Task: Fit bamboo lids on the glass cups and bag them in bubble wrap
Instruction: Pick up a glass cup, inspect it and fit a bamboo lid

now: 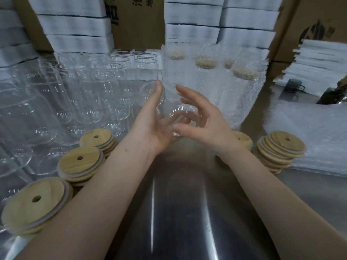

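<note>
A clear glass cup without a lid is held tilted above the steel table, in the middle of the view. My left hand grips it, thumb up its left side and fingers underneath. My right hand is at its right side with fingers spread and loosely bent and the thumb near its base. Stacks of bamboo lids with a centre hole lie at the left, and more lids at the right. Bare glass cups stand crowded at the left. Lidded cups in bubble wrap stand behind my hands.
A flat pile of bubble-wrap bags lies at the right. A dark mug sits beyond it. White foam packs and cardboard boxes wall off the back.
</note>
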Demonstrator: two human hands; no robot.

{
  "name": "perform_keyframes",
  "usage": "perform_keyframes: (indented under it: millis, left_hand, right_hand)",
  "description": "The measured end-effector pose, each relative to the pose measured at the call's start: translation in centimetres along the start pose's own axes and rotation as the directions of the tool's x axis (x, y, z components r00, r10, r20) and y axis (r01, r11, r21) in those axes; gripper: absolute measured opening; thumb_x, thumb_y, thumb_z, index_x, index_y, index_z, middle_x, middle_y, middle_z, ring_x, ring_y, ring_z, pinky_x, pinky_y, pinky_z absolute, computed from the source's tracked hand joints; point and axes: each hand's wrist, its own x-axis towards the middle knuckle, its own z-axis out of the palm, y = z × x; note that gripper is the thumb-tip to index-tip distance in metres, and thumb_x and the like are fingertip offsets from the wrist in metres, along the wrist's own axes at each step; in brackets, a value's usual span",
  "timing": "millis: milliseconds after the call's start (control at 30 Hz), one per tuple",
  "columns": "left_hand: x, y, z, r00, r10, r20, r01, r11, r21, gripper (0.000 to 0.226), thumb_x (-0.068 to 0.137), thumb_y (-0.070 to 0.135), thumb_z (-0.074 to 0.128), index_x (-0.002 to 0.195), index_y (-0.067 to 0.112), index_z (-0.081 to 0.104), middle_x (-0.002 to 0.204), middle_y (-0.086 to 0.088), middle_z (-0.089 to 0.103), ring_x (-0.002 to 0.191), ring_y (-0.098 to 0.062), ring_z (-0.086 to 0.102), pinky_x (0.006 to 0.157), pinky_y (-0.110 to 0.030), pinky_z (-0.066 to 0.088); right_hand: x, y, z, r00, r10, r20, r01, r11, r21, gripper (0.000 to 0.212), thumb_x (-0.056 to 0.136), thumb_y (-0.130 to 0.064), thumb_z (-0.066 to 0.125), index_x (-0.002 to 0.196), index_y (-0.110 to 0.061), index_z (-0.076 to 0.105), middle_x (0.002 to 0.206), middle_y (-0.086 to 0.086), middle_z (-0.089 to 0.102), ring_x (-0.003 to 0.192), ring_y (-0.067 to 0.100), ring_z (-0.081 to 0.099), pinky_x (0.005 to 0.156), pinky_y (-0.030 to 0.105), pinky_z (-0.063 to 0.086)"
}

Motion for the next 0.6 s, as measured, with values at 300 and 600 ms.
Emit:
perform_keyframes:
  millis: [300, 600]
  left_hand:
    - [0.9, -1.2, -0.6, 0.985, -0.142, 0.099, 0.154, 0.979, -0.134, 0.077, 0.070, 0.056, 0.074, 0.127, 0.007, 0.059, 0.118, -0.023, 0.067, 0.097, -0.036, 0.072, 0.074, -0.039, 0.061]
    - [1.1, -1.8, -1.4, 0.994, -0.073, 0.081, 0.074, 0.997, -0.003, 0.072, 0.085, 0.066, 0.058, 0.136, 0.015, 0.056, 0.128, -0.013, 0.065, 0.109, -0.027, 0.069, 0.085, -0.034, 0.057]
  right_hand:
    - [-0.1, 0.1, 0.5, 0.979, -0.170, -0.114, 0.107, 0.900, -0.422, 0.074, 0.059, -0.047, 0.085, 0.124, -0.026, 0.057, 0.118, -0.021, 0.053, 0.114, -0.004, 0.045, 0.100, 0.029, 0.042]
    - [-0.1, 0.8, 1.5, 0.955, -0.215, -0.203, 0.105, 0.889, -0.446, 0.052, 0.068, -0.040, 0.082, 0.114, -0.021, 0.065, 0.109, -0.003, 0.056, 0.098, -0.006, 0.050, 0.081, 0.009, 0.037]
